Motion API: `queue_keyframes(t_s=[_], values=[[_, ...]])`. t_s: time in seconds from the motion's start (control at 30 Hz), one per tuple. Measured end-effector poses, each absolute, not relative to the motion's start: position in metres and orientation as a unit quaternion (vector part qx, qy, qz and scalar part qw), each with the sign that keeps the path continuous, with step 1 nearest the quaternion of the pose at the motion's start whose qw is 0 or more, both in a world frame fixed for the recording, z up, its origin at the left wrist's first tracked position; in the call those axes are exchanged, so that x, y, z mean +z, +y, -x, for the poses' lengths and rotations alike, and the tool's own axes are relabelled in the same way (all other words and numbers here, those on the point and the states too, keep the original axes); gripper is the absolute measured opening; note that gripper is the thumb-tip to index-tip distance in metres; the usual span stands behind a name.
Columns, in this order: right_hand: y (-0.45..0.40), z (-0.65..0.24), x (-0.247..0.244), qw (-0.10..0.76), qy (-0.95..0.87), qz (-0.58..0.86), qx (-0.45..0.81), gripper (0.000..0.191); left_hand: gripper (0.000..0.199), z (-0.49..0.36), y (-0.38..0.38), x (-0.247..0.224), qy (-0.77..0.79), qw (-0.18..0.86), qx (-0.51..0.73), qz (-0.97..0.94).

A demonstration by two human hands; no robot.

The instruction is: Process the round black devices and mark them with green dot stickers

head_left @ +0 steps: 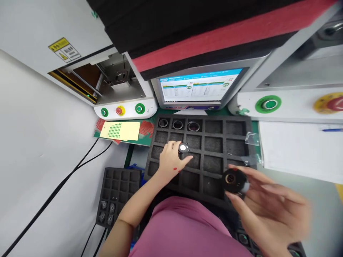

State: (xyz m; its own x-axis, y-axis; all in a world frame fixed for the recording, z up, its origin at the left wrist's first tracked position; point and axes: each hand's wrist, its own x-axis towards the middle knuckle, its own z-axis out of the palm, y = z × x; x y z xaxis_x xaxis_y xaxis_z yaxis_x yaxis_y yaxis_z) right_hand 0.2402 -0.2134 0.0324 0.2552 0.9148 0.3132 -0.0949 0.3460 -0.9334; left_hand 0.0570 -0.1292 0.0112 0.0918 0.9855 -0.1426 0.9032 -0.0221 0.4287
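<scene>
My left hand [171,159] is over the black foam tray [211,159], its fingers curled at a small round black part [183,147] with a bright white centre. The thumb of that hand points away from the part. Between thumb and fingers, my right hand [270,203] grips a short black cylindrical part [234,180] above the tray's front right corner. Its face has a gold-coloured ring around a dark centre, and a greyish side shows by the fingers. In the tray's back row sit several round parts with shiny rims, one of them a ringed part [193,126].
Behind the tray stands a monitor [200,87], between machines with green buttons [139,108] and a red stop button [120,110]. A yellow sticker sheet [120,130] lies left. Lower left is a smaller foam tray [118,192]; papers [300,150] and a pen [332,130] lie right.
</scene>
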Motion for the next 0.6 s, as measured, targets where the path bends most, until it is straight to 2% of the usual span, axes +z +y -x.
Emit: queue_keyframes(t_s=[0.2,0.43,0.6], values=[[-0.215,-0.248,0.025,0.670,-0.479,0.443,0.353,0.049,0.034,-0.059,-0.111,0.003,0.635,0.182,0.029,-0.750],[-0.213,-0.249,0.028,0.681,-0.464,0.448,0.347,0.047,0.028,-0.067,-0.104,0.017,0.608,0.167,-0.029,-0.776],[-0.212,-0.245,0.028,0.679,-0.449,0.464,0.349,0.045,0.018,-0.078,-0.091,0.022,0.598,0.196,-0.032,-0.776]])
